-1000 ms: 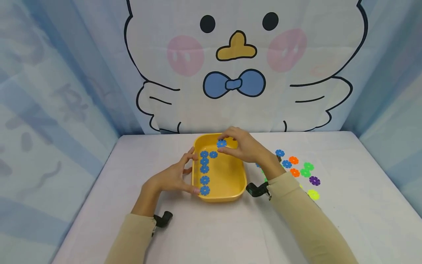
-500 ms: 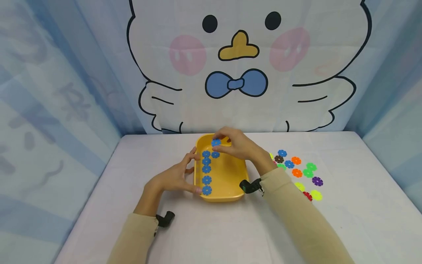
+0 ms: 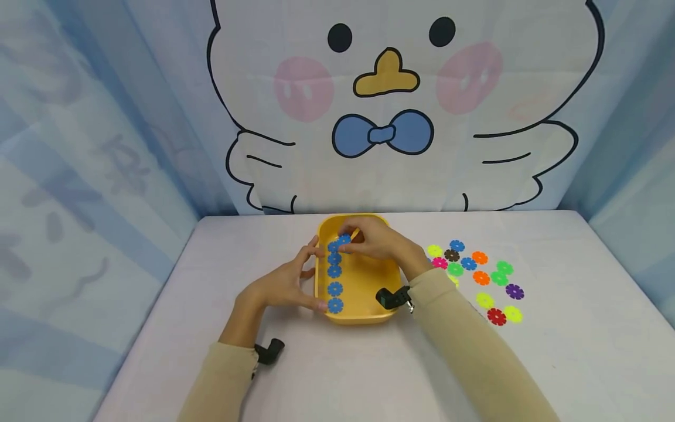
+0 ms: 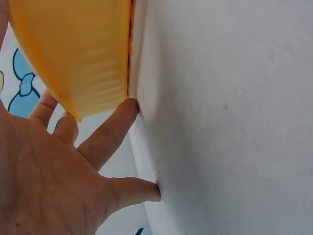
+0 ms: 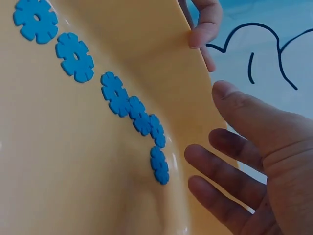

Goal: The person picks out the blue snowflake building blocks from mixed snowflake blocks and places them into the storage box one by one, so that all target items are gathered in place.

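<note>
blue disc [image 3: 344, 239] pinched by right hand [image 3: 372, 237], left hand [image 3: 285, 284] gripping yellow tray [image 3: 366, 287], colourful discs [image 3: 481, 278] nearby

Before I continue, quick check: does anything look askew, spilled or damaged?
Nothing looks visibly damaged. In the yellow tray, the column of blue discs is slightly uneven: the far three bunch closely, with a gap before the nearer two. Mixed discs scattered on the table could pass for a spill.

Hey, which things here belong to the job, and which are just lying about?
Seemingly the job: tray, blue discs inside, left hand, right hand; perhaps loose blue discs.

Apparently just lying about: green discs, orange discs, yellow discs, purple disc, red disc, pink disc, brown disc, on the table beside the tray.
</note>
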Motion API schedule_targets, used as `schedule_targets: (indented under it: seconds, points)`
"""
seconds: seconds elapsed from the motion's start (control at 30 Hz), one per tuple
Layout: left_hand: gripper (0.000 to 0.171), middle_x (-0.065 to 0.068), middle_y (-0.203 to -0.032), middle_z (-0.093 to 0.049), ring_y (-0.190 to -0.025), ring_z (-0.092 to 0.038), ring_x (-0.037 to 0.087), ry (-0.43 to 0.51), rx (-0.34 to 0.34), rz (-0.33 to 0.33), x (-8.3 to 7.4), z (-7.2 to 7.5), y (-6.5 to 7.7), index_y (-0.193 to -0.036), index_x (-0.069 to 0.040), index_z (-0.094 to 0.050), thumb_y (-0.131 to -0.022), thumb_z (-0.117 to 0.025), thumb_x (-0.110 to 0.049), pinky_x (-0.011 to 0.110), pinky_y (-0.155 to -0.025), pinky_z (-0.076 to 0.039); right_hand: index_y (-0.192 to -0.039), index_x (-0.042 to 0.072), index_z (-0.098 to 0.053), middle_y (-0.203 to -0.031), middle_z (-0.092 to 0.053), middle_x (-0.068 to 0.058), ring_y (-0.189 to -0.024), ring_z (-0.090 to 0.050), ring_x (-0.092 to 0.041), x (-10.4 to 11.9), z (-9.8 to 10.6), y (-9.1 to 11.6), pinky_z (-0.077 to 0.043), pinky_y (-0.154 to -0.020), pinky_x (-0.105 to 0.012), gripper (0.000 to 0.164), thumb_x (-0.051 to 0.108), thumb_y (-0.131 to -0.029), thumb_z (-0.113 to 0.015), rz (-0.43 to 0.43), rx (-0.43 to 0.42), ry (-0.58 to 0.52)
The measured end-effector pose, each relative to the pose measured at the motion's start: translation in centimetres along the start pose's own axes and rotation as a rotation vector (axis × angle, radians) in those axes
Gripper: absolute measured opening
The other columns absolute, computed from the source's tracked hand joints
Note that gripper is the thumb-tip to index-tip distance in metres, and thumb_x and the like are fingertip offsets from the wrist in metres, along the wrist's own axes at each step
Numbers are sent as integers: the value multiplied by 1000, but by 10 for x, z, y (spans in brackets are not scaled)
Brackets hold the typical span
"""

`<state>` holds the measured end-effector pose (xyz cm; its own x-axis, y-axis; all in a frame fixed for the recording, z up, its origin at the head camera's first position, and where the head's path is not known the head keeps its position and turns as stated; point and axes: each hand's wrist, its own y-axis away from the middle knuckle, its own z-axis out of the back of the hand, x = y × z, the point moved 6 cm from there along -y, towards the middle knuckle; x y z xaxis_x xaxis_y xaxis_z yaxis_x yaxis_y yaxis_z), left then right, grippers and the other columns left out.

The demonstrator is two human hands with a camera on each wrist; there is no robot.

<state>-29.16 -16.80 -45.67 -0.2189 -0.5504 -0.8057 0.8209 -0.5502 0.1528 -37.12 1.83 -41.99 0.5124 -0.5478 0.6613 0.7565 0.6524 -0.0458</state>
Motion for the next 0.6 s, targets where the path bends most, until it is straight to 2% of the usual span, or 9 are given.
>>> schedule_targets:
  seconds: [0.17,0.3,0.4,0.6]
  points:
    - [101,-14,-172,10,-145,-44,37,-7,1,26,3,-1,1,-149,-22,-25,-76,-93,-35,57,-123,-27,-123,10,-66,-119,-70,-7,-102,-67,-20,-7,-10,-5,-58,-97,-35,39,34,-94,-76,-21,42,13]
    - [100,-18,-171,10,-146,-44,36,-20,-3,37,2,-1,1,-149,-23,-26,-76,-93,-36,58,-122,-28,-119,12,-67,-112,-69,-4,-101,-62,-20,-9,-16,-5,-57,-95,-34,40,37,-91,-79,-77,83,45]
    - [101,-23,-170,11,-146,-43,34,-24,-7,57,3,-2,1,-149,-25,-27,-75,-93,-37,56,-123,-28,-116,15,-68,-110,-68,-2,-99,-61,-20,-10,-17,-4,-56,-93,-33,36,36,-89,-81,-106,109,62]
    - [100,-23,-170,9,-146,-44,31,-18,-20,65,5,0,0,-148,-26,-27,-74,-94,-37,53,-124,-27,-115,15,-68,-103,-67,-1,-96,-60,-21,-9,-19,-5,-55,-92,-34,34,33,-90,-81,-120,137,85]
